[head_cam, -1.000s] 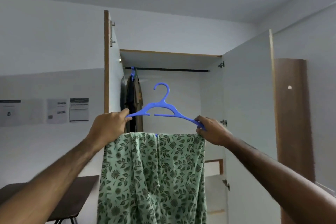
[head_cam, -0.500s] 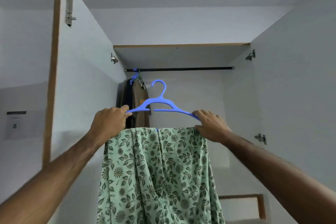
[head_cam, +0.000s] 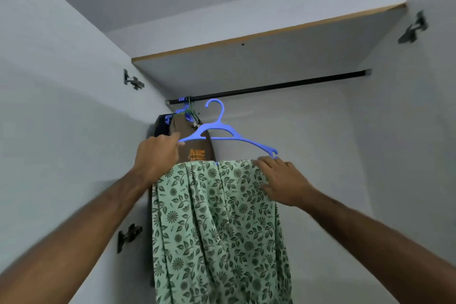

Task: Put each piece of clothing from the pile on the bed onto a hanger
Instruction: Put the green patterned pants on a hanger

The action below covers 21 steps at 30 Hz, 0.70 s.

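Two bare forearms rise from the lower corners of the frame toward its centre. Left hand [head_cam: 158, 158] grips the left end of the blue hanger [head_cam: 223, 134], fingers curled round the arm with the thumb stretched along it. Right hand [head_cam: 283, 181] lies on the top right of the green floral garment [head_cam: 214, 229], fingers straight and slightly spread, just below the hanger's right tip. That garment drapes over the hanger's lower bar and falls to the bottom edge of the frame. Behind it, inside the open wardrobe, a brown garment [head_cam: 197, 145] and a dark one hang at the left end of the black rail [head_cam: 283, 85]. Hanger's hook sits just below that rail, apart from it.
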Available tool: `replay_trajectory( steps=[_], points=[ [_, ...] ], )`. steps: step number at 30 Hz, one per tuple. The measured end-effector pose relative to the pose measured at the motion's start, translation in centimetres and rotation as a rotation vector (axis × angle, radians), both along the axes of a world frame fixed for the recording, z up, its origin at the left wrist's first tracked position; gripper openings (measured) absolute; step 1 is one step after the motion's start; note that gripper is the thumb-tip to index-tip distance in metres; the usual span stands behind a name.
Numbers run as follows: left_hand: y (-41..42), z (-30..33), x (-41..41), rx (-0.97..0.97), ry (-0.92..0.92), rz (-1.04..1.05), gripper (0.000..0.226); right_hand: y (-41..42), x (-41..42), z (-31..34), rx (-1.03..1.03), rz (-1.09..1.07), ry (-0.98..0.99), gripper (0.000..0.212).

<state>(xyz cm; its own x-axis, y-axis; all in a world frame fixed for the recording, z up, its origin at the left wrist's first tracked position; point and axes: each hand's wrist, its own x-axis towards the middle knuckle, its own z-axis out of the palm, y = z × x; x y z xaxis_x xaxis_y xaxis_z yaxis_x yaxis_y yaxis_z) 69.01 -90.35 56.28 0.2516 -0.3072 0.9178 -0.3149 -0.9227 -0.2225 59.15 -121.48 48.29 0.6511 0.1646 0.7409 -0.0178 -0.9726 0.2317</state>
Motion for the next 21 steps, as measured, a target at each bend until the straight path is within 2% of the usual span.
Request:
replay_trajectory(
  steps=[9, 16, 21],
  points=[
    [-9.2, 8.0, 12.1, 0.03, -0.059, 0.22, 0.022, -9.9, 18.3, 6.5, -0.003, 0.179, -0.034, 0.068],
    [-12.8, 12.4, 21.4, 0.13, -0.075, 0.358, 0.015, -10.8, 29.6, 9.0, -0.024, 0.301, -0.079, 0.062],
    [-13.7, 14.6, 27.9, 0.182, -0.093, 0.448, 0.02, -9.7, 36.7, 10.6, -0.038, 0.353, -0.115, 0.057]
  ],
)
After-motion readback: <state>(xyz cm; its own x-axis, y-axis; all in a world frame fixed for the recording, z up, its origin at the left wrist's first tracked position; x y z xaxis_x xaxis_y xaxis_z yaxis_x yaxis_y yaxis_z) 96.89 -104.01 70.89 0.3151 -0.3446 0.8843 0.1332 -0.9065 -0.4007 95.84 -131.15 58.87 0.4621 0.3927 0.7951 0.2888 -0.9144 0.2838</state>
